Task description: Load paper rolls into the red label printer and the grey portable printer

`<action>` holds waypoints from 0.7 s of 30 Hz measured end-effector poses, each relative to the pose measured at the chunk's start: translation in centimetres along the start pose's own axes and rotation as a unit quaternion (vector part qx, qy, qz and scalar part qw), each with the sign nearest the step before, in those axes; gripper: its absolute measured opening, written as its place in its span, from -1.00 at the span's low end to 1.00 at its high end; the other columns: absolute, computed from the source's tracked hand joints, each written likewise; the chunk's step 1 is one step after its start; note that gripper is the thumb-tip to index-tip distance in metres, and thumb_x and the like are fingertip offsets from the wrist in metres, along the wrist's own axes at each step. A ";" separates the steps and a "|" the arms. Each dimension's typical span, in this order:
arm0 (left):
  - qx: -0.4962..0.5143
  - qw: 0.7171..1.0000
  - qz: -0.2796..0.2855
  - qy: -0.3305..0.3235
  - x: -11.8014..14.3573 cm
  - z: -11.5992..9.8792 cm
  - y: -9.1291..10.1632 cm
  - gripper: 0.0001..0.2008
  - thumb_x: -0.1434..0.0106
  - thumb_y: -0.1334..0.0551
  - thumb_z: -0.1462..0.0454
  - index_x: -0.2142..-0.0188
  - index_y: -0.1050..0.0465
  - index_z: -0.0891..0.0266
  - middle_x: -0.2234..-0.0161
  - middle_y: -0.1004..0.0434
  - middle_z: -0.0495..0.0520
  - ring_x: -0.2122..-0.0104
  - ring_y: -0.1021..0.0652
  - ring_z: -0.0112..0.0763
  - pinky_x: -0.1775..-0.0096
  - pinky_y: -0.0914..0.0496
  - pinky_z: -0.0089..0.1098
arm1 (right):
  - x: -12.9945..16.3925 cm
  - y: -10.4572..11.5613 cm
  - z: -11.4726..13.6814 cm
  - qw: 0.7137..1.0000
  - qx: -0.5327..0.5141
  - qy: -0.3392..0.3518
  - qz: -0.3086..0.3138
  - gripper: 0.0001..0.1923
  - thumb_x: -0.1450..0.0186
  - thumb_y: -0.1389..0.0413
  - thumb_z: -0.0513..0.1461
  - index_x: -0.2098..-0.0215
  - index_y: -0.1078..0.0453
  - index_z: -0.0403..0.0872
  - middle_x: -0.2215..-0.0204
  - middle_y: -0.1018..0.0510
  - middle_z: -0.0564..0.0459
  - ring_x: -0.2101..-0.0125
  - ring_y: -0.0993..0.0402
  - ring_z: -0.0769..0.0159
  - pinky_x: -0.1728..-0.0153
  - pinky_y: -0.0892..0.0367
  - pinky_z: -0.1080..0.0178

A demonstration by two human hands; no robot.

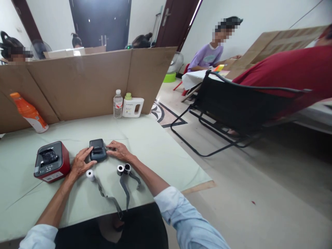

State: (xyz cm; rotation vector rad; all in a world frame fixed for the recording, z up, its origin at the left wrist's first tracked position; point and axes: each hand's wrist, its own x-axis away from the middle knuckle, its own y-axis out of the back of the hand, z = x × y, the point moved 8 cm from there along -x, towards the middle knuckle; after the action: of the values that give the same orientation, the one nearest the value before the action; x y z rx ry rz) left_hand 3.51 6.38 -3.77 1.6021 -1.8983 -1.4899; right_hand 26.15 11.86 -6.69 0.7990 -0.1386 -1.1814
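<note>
A small dark blue-black portable printer (pixel 101 154) lies on the table between my hands, with a raised black part on its top. My left hand (pixel 81 162) grips its left side, thumb by the front edge and forefinger at the top edge. Against the right side, my right hand (pixel 118 150) has its fingers bent and touching the casing. Nearer to me lie a white roll (pixel 90 175) with a dark strip trailing from it, a second white roll (pixel 120 169), and a black ribbon roll (pixel 127 168) beside that one, with loose strips running towards the front edge.
A red and black box-shaped printer (pixel 52 162) stands left. An orange bottle (pixel 29 112), a clear water bottle (pixel 118 103) and a white jug (pixel 132 106) stand before a cardboard partition (pixel 93 76). A black folding chair (pixel 230 103) is to the right. Other people sit beyond.
</note>
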 end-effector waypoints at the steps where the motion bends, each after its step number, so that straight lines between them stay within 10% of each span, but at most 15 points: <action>1: -0.003 1.000 0.000 0.000 0.0 0.0 0.0 -0.29 -0.28 -0.35 -0.04 -0.36 -0.33 0.06 -0.22 -0.47 0.26 -0.21 -0.49 0.00 -0.27 -0.37 0.01 | 0.1 0.0 0.0 1.000 -0.002 0.000 -0.002 -0.68 -0.31 -0.32 -0.10 -0.02 -0.61 0.06 0.19 -0.57 0.08 0.25 -0.53 0.32 0.17 -0.37 0.29; 21: -0.044 0.999 0.013 0.004 -0.1 0.2 -0.4 -0.29 -0.30 -0.32 -0.07 -0.38 -0.30 0.01 -0.23 -0.46 0.24 -0.20 -0.47 0.01 -0.25 -0.36 0.02 | 0.4 0.1 0.2 0.999 0.017 0.030 0.000 -0.66 -0.36 -0.27 -0.12 -0.10 -0.58 0.07 0.15 -0.56 0.05 0.18 -0.50 0.28 0.13 -0.34 0.26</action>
State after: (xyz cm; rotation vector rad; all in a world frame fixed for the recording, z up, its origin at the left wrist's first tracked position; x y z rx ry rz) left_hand 3.67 6.67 -4.16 1.5377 -1.8157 -1.5318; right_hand 26.25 11.44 -6.62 0.8638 -0.1108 -1.1560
